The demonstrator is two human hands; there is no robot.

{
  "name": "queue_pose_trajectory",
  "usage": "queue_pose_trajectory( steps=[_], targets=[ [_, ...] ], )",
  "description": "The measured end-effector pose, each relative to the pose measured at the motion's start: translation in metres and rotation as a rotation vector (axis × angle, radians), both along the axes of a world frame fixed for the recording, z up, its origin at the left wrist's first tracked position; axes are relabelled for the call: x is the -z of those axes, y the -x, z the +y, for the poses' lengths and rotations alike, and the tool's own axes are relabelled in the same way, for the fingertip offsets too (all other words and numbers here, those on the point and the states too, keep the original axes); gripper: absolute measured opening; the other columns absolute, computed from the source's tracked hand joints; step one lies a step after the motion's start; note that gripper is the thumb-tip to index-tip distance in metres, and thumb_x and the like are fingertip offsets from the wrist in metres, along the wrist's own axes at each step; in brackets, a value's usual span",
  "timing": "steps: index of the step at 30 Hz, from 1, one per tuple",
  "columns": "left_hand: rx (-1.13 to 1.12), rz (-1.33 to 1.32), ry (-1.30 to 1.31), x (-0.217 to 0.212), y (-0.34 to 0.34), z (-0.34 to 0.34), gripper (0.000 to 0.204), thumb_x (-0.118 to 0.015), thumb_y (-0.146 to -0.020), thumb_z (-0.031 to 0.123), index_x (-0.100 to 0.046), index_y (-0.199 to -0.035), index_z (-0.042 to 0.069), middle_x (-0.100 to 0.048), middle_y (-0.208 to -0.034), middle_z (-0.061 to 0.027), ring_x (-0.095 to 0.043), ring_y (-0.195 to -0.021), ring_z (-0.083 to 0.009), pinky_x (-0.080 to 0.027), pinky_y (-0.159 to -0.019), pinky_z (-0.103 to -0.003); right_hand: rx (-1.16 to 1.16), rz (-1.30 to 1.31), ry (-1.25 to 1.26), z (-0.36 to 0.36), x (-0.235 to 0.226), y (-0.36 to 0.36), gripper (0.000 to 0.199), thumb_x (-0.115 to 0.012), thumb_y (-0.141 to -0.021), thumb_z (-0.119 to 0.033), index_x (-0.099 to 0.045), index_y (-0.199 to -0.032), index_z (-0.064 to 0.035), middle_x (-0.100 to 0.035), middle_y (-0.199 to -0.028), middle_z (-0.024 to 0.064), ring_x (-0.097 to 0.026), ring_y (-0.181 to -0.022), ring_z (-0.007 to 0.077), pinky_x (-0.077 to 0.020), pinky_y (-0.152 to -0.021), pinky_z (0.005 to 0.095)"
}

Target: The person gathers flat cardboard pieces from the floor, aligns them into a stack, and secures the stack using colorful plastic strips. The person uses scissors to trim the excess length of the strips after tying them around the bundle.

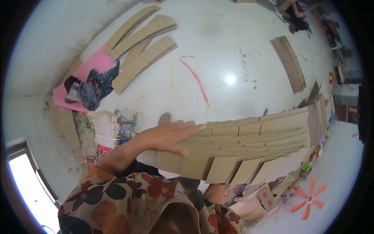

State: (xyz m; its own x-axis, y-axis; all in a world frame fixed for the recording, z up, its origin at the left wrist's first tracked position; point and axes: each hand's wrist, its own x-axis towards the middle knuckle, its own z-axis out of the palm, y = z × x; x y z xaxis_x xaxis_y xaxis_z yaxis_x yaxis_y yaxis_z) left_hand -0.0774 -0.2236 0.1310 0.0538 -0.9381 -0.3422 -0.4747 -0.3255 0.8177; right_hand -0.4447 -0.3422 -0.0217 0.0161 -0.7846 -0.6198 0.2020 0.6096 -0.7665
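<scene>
In front of me lies a long stack of flat brown cardboard pieces (249,134) with slots cut along them, their layered edges showing. My left hand (171,134) lies over its left end, fingers stretched out and thumb apart, around the upper edge of a plain cardboard panel (194,163). Of my right arm only a part (215,193) shows below the stack's lower edge. Cardboard hides that hand, so its fingers cannot be seen. Several flaps (222,169) hang along the near side of the stack.
Cardboard strip bundles (144,62) lie on the far left floor by a pink sheet (93,64) with crumpled cloth (89,95). Another bundle (289,64) lies far right. Red ribbon (196,80) crosses the floor. An orange fan (309,199) is at lower right; a person (298,17) is far off.
</scene>
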Motion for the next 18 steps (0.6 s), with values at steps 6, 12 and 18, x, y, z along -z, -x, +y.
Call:
queue_pose_trajectory(
  steps=[6, 12, 18],
  targets=[
    [-0.026, 0.072, -0.117, -0.009, -0.077, 0.029, 0.097, -0.066, -0.065, 0.041, -0.015, -0.143, 0.013, -0.038, -0.131, -0.02, -0.041, -0.116, -0.0374, -0.036, -0.096, -0.043, -0.138, -0.001, -0.011, 0.001, -0.008, -0.108, 0.039, -0.048, -0.09, -0.025, -0.048, -0.118, 0.0023, -0.057, -0.109, 0.0139, -0.06, -0.092, 0.0243, -0.0514, -0.075, 0.034],
    [-0.125, -0.09, 0.087, -0.004, -0.124, 0.024, 0.086, -0.065, -0.068, 0.026, -0.021, -0.141, 0.019, -0.033, -0.137, -0.0176, -0.031, -0.128, -0.0333, -0.029, -0.105, -0.042, -0.168, -0.051, -0.007, -0.006, 0.001, -0.184, 0.038, -0.048, -0.09, -0.024, -0.048, -0.118, 0.0028, -0.057, -0.109, 0.014, -0.06, -0.091, 0.024, -0.0513, -0.075, 0.034],
    [0.244, -0.436, 0.569, -0.017, -0.162, -0.016, 0.059, -0.05, -0.078, 0.005, -0.035, -0.135, 0.011, -0.035, -0.137, -0.0148, -0.032, -0.129, -0.0322, -0.027, -0.106, -0.042, -0.152, -0.076, 0.054, -0.041, -0.004, -0.254, 0.038, -0.048, -0.09, -0.024, -0.048, -0.117, 0.0032, -0.057, -0.109, 0.0141, -0.06, -0.091, 0.0236, -0.0512, -0.075, 0.034]
  ],
)
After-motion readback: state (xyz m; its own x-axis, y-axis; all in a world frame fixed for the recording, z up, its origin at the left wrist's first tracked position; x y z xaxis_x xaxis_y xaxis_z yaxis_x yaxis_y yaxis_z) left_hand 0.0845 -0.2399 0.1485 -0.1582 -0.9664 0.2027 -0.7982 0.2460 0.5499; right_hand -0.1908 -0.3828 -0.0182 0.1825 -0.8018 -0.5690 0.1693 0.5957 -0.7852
